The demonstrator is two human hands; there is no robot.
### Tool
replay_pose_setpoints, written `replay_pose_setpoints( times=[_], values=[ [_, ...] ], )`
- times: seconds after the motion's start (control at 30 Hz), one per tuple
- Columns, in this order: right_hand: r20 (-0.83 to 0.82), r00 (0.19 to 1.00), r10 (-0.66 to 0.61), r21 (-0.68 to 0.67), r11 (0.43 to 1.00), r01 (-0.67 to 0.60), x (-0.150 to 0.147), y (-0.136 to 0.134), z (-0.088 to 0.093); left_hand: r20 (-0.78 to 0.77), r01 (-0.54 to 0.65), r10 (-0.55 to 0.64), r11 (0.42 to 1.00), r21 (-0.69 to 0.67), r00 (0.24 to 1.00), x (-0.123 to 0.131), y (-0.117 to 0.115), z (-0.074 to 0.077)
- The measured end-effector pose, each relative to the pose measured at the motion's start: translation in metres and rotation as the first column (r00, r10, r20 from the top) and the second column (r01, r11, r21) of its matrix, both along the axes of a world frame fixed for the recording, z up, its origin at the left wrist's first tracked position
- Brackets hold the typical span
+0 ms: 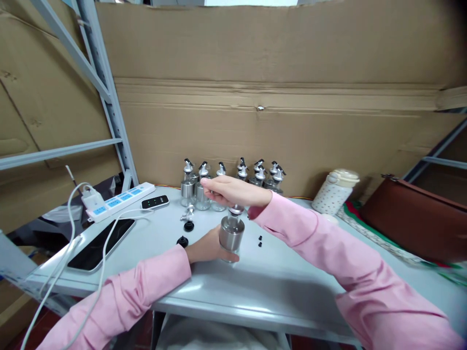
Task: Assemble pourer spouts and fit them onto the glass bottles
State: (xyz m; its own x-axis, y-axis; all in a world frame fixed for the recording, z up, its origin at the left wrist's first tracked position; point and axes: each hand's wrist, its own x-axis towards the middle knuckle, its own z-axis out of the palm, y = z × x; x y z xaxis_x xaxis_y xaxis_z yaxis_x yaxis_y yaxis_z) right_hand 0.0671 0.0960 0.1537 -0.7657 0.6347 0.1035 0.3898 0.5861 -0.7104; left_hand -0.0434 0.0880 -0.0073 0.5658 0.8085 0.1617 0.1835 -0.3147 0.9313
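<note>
My left hand (209, 248) is wrapped round the lower part of a glass oil bottle (232, 234) with a steel sleeve, which stands slightly tilted at the table's front. Over the bottle's top lies my right hand (233, 189), palm down, fingers together and curled. The silver collar of a pourer (237, 210) shows just beneath it; the pourer's tip is hidden by the hand. Left of the bottle are a black cap (182, 241), another black ring-shaped cap (188, 226) and clear-and-silver pourer parts (188, 213). Two small black plugs (260, 241) lie to the right.
Several oil bottles with pourers (188, 187) stand behind my hands, before a cardboard wall (292, 136). On the left are a power strip (120, 200), a phone (102, 245), a small black device (155, 201) and white cables. A tumbler (334, 192) and brown bag (419, 218) stand right.
</note>
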Motion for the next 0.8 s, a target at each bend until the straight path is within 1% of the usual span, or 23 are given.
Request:
replay_pose_setpoints(
  times=[0.03,0.07,0.1,0.13,0.17,0.2,0.23,0.27,0.3,0.33,0.43,0.5,0.57,0.7,0.8],
  values=[
    [-0.032,0.998,-0.047,0.128,0.99,0.051,0.0,0.003,-0.004,0.011,-0.04,0.04,0.999,0.029,0.999,0.0,0.0,0.0],
    [-0.093,0.991,-0.1,0.279,0.952,0.122,0.001,0.006,-0.009,0.025,-0.082,0.081,0.995,0.053,0.996,0.001,0.0,-0.001],
    [-0.175,0.973,-0.147,0.429,0.878,0.21,0.002,0.009,-0.015,0.042,-0.117,0.115,0.991,0.067,0.993,0.002,0.0,-0.002],
    [-0.262,0.947,-0.188,0.55,0.777,0.306,0.006,0.012,-0.022,0.059,-0.141,0.138,0.988,0.067,0.989,0.002,0.001,-0.003],
    [-0.318,0.927,-0.199,0.643,0.673,0.366,0.01,0.014,-0.03,0.074,-0.155,0.15,0.986,0.063,0.986,0.003,0.001,-0.004],
    [-0.331,0.92,-0.211,0.713,0.582,0.39,0.016,0.015,-0.038,0.083,-0.16,0.155,0.986,0.056,0.984,0.003,0.002,-0.006],
    [-0.308,0.923,-0.23,0.768,0.513,0.384,0.022,0.015,-0.048,0.083,-0.169,0.165,0.984,0.047,0.983,0.003,0.003,-0.008],
    [-0.252,0.934,-0.252,0.812,0.471,0.346,0.028,0.014,-0.057,0.069,-0.191,0.187,0.981,0.043,0.98,0.003,0.005,-0.01],
    [-0.18,0.943,-0.279,0.839,0.457,0.295,0.035,0.011,-0.068,0.046,-0.221,0.219,0.974,0.045,0.975,0.003,0.006,-0.012],
    [-0.106,0.947,-0.302,0.851,0.464,0.244,0.04,0.007,-0.079,0.019,-0.249,0.249,0.967,0.049,0.968,0.003,0.008,-0.015],
    [0.082,0.938,-0.336,0.841,0.529,0.116,0.049,-0.004,-0.11,-0.03,-0.296,0.299,0.953,0.071,0.954,0.002,0.012,-0.02],
    [0.19,0.926,-0.326,0.837,0.547,0.021,0.05,-0.006,-0.123,-0.046,-0.288,0.292,0.955,0.075,0.955,0.001,0.014,-0.021],
    [0.252,0.911,-0.327,0.85,0.526,-0.046,0.046,-0.002,-0.13,-0.077,-0.272,0.278,0.959,0.085,0.957,0.001,0.014,-0.02],
    [0.295,0.892,-0.342,0.883,0.453,-0.118,0.034,0.021,-0.131,-0.156,-0.231,0.251,0.964,0.135,0.955,0.001,0.012,-0.015],
    [0.348,0.865,-0.362,0.88,0.444,-0.168,0.028,0.042,-0.132,-0.229,-0.194,0.234,0.964,0.182,0.945,0.0,0.011,-0.01]
  ],
)
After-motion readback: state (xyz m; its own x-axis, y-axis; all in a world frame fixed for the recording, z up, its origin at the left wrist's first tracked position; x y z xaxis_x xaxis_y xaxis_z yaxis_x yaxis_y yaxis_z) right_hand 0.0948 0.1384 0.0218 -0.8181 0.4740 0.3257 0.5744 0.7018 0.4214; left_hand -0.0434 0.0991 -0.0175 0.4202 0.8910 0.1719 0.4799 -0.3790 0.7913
